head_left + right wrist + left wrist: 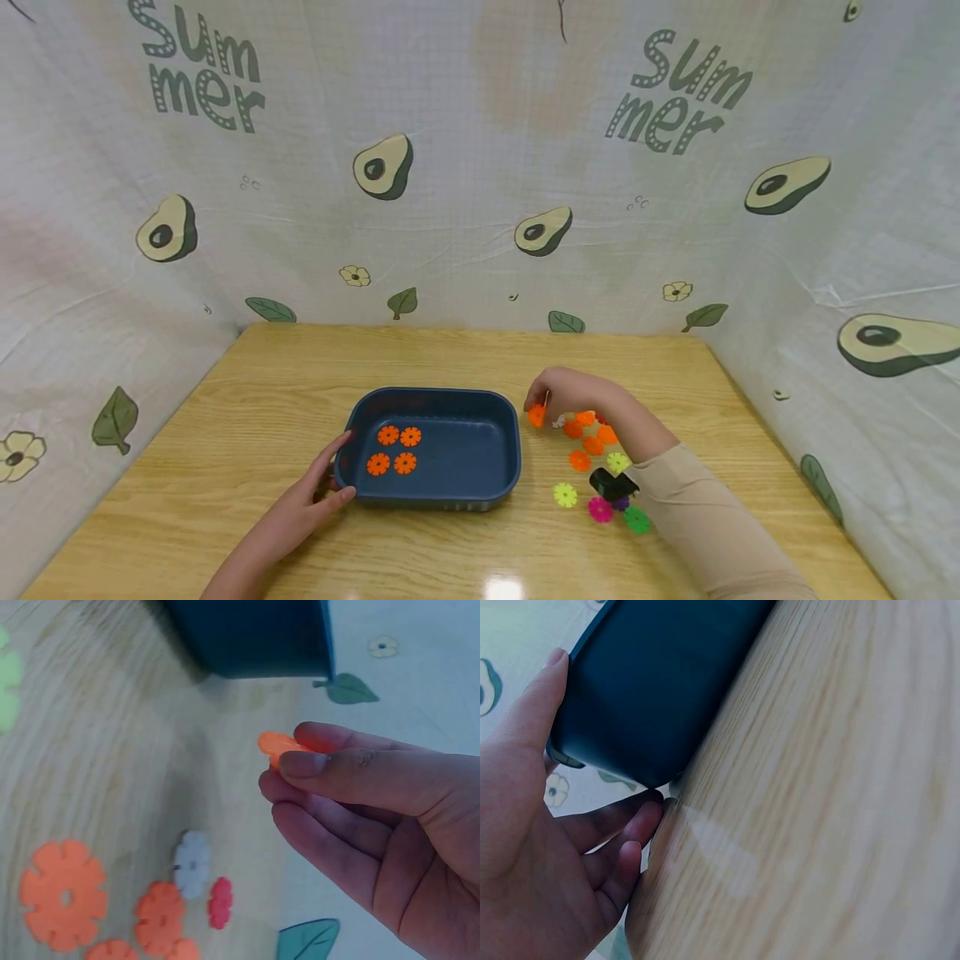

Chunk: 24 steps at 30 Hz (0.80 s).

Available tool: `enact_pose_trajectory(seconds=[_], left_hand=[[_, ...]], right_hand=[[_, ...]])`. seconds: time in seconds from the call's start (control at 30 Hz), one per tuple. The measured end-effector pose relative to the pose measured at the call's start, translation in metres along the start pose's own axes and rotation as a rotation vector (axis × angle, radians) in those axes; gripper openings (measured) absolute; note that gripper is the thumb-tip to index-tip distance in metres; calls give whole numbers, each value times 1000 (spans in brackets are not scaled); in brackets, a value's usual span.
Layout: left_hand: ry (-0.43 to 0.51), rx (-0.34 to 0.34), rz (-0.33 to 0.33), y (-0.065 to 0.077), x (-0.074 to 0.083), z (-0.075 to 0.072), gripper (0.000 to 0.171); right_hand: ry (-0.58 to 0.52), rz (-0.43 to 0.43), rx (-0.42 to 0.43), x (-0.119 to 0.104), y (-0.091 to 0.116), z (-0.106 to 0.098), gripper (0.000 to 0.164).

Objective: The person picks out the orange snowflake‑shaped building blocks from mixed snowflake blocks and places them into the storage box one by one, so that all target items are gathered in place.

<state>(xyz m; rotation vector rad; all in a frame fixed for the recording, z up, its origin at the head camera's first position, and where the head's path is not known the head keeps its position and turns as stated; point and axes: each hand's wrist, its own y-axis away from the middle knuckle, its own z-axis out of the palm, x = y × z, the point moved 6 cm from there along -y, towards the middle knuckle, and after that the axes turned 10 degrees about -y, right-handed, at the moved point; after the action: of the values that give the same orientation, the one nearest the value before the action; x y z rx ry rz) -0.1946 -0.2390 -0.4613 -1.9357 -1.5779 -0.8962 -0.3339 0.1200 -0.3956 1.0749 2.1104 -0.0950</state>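
Note:
In the head view a dark blue tray [465, 450] sits on the table, with two rows of orange snowflake discs [405, 462] inside its left half. My left hand [303, 500] holds the tray's left end, thumb at the near corner and fingers along the left side. The left wrist view shows that hand [547, 825] around the tray's end [645, 697]. Just beyond the tray's right rim, my right hand [573, 393] pinches an orange snowflake disc [274, 745] between thumb and fingers, raised above the table in the right wrist view.
Right of the tray lie loose orange discs [580, 461], partly under the right forearm. Nearer are yellow discs [566, 495], a pink disc [600, 509], a green disc [637, 521] and a black object [609, 484]. A patterned cloth [465, 275] hangs behind the table and along its sides.

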Motion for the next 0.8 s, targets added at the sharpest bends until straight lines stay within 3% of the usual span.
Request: enact_pose_trajectory(seconds=[0.37,0.8], left_hand=[[-4,1,1,1,-1,0,73],[-26,11,-19,-2,-6,2,72]], right_hand=[[-17,-42,-11,-37,5,-7,31],[-28,-135,-75,-80,-13,4,30]])
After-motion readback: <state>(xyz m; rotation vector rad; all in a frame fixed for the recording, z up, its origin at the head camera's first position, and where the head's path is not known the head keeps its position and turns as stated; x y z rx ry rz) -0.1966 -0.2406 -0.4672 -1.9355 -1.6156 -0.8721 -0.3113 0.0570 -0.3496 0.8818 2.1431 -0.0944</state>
